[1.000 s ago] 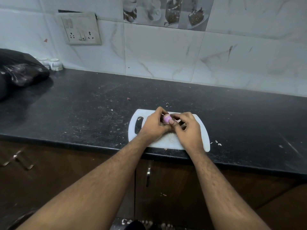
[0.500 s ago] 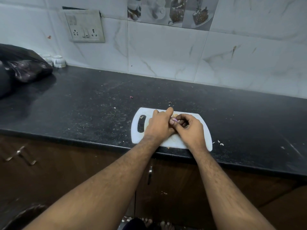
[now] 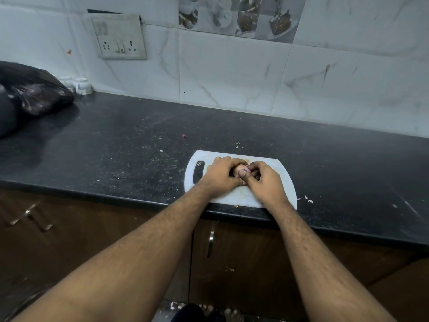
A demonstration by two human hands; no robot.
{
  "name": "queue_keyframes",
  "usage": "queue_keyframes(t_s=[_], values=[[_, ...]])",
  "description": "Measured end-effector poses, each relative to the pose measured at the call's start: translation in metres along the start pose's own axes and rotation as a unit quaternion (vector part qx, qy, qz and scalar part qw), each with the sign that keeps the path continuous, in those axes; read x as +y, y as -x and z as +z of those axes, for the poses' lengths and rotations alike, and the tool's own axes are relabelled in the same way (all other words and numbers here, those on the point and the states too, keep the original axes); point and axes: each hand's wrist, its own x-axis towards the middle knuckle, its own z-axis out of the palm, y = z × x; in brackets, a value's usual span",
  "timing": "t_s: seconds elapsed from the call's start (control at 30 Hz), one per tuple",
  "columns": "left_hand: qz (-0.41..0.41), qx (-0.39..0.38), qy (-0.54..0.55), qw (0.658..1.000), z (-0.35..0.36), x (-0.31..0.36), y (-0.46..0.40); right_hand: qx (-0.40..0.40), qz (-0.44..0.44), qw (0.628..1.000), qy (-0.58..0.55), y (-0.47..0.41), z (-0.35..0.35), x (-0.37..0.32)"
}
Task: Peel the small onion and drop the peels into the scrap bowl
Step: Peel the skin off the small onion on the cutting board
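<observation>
Both hands, left hand and right hand, grip the small onion over the cutting board. The board sits at the countertop front edge. Open counter lies on both sides.

No words, labels, brands or numbers can be read anywhere in view. The switch plate on the wall above the counter's back edge carries no legible marking, and the picture tile higher up shows only printed cups and desserts, without lettering
</observation>
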Motion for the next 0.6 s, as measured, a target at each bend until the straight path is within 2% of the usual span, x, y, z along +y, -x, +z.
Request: queue_keyframes(t_s=[0.17, 0.47, 0.6], values=[[0.000, 0.018, -0.015, 1.000, 0.0013, 0.0024, 0.0013, -0.013, -0.013, 1.000, -0.004, 0.0004, -0.0004, -0.0005], [0.005, 0.029, 0.023, 0.999, 0.0003, 0.0049, 0.0040, -0.050, -0.063, 0.986, 0.143, -0.0002, 0.0053, 0.0014], [0.002, 0.031, 0.019, 0.999, 0.0009, 0.0075, 0.0047, -0.056, -0.081, 0.982, 0.163, 0.0007, 0.0068, -0.0005]])
